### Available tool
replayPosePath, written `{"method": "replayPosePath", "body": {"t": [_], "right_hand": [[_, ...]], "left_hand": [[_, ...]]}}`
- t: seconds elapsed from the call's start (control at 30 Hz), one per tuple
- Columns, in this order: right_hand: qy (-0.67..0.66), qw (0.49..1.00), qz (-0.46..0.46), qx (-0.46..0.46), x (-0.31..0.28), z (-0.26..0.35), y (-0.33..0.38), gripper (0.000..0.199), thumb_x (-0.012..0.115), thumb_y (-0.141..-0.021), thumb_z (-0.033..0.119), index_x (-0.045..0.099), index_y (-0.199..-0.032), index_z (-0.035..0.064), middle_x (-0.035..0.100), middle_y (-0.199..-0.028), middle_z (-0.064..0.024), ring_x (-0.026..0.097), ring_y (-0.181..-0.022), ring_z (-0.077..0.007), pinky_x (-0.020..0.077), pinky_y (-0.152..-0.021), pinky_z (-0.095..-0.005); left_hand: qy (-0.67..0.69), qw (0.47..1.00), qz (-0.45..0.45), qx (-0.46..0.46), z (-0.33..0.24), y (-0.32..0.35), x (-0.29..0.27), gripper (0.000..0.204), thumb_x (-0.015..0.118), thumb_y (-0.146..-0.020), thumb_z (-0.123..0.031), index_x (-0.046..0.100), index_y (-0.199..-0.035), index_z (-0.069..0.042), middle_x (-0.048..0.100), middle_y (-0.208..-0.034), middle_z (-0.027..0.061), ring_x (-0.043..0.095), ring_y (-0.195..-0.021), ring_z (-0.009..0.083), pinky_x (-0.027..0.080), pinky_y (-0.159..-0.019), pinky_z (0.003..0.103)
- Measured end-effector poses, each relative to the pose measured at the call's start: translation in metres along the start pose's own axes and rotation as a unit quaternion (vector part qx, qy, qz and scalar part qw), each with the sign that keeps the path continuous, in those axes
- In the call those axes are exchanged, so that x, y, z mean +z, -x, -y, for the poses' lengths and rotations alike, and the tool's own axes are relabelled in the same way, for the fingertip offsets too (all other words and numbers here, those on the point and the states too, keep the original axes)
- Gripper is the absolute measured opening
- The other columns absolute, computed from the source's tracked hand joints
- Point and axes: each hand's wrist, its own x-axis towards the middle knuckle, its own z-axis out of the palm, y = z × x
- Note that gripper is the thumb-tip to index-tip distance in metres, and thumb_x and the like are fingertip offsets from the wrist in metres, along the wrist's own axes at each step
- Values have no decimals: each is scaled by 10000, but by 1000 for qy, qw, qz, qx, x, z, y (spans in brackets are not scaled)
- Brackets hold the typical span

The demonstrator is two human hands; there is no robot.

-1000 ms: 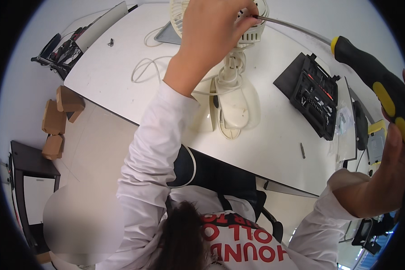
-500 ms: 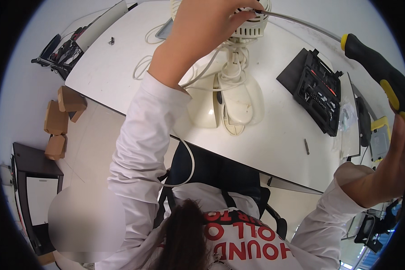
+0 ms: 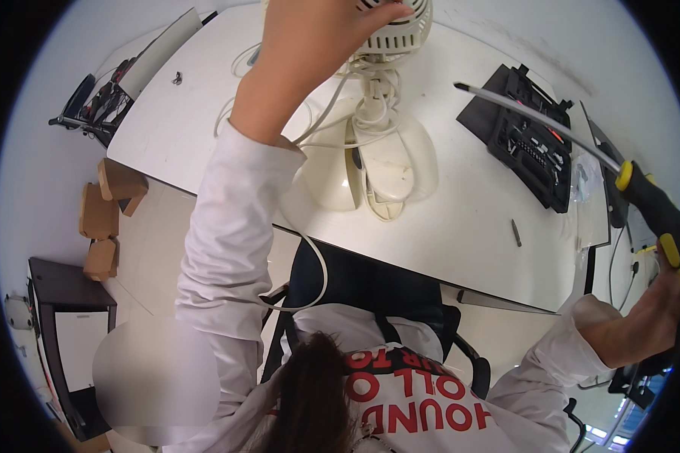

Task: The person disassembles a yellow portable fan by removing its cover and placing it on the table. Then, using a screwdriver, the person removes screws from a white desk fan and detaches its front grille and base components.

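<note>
The screwdriver (image 3: 653, 202) has been drawn back from the fan (image 3: 394, 41), its tip now held in the air, well apart from the left hand (image 3: 317, 38). Its handle is gripped by the closed right hand (image 3: 663, 294), partly lost at the dark rim. The left thumb is seen over the fan's slotted housing; the other fingers are not shown, so their grip cannot be told. Farther right, an open tool case (image 3: 533, 155) is set on the table (image 3: 461, 253).
</note>
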Motion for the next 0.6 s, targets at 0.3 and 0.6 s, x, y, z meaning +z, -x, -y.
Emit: {"method": "replayPosePath", "body": {"t": [0.3,0.6], "right_hand": [[-191,900,-152,361,-6,-50,123,454,618,-933,298,508,-1261,4,588,-1193,-212,625,-1086,-262,543,-921,-357],[-666,450,-326,498,65,-53,205,400,560,-966,187,460,-1225,-100,544,-1167,-222,555,-1112,-291,564,-904,-307]], "left_hand": [[201,978,-21,-50,-64,39,-7,145,767,-716,-16,681,-834,-12,689,-828,73,651,-770,183,507,-754,300],[157,957,236,-65,-174,133,90,106,732,-744,-103,698,-845,-104,633,-833,7,604,-791,214,467,-680,347]]}}
